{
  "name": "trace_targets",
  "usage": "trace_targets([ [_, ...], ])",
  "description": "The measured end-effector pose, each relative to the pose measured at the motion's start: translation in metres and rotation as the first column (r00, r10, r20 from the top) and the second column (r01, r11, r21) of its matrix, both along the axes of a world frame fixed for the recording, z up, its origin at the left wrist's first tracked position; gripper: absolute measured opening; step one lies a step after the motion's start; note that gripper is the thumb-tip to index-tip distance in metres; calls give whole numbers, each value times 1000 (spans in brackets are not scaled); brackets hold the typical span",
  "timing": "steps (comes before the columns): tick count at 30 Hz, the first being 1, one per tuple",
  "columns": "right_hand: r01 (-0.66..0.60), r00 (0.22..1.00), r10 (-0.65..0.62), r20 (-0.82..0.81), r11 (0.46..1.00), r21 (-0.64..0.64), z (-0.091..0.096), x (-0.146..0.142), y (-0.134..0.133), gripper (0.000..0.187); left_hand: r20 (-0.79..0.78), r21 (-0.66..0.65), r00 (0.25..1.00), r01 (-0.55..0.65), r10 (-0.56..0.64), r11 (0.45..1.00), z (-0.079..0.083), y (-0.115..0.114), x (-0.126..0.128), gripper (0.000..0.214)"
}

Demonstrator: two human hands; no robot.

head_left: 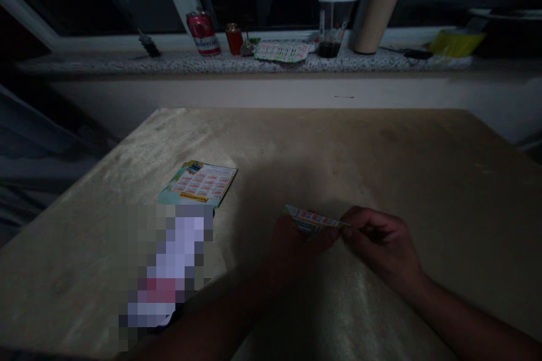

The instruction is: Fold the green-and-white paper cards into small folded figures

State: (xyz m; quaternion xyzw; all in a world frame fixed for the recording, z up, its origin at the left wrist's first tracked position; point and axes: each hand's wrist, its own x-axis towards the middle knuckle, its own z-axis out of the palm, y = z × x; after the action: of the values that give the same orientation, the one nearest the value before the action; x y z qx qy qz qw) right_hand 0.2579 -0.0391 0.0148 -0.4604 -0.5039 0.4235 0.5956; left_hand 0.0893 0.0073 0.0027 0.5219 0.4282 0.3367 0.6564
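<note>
A small sheet of printed paper (315, 219), folded to a pointed, triangular shape, is held above the table. My left hand (292, 242) is closed around its lower side, with most of the fingers in shadow. At the paper's right tip, the thumb and index finger of my right hand (379, 240) pinch its thin end. Both hands meet near that tip. To the left, a flat printed card (201, 183) with rows of small red and white print lies on the table.
On the table (402, 169), left of my forearm, lies a long pixelated object (169, 271). Along the windowsill (237, 67) stand a red can (204, 32), a small red jar (234, 39), another printed sheet (282, 51), a lidded cup with a straw (332, 22) and a cardboard tube (381, 5).
</note>
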Motion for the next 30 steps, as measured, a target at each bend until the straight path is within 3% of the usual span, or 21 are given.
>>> trace_targets([
  [11, -27, 1000, 27, 6, 999, -26, -6, 1, -1, 14, 132, 47, 990, 48, -54, 998, -3, -2, -1, 25],
  [20, 42, 997, -37, 66, 997, -63, -3, -1, -1, 12, 87, 2, 995, 51, -51, 999, -3, -1, -3, 23],
  [30, -78, 978, 97, 184, 991, -111, 2, 13, -1, 22, 108, 60, 983, 142, -148, 988, -3, 8, -11, 21],
])
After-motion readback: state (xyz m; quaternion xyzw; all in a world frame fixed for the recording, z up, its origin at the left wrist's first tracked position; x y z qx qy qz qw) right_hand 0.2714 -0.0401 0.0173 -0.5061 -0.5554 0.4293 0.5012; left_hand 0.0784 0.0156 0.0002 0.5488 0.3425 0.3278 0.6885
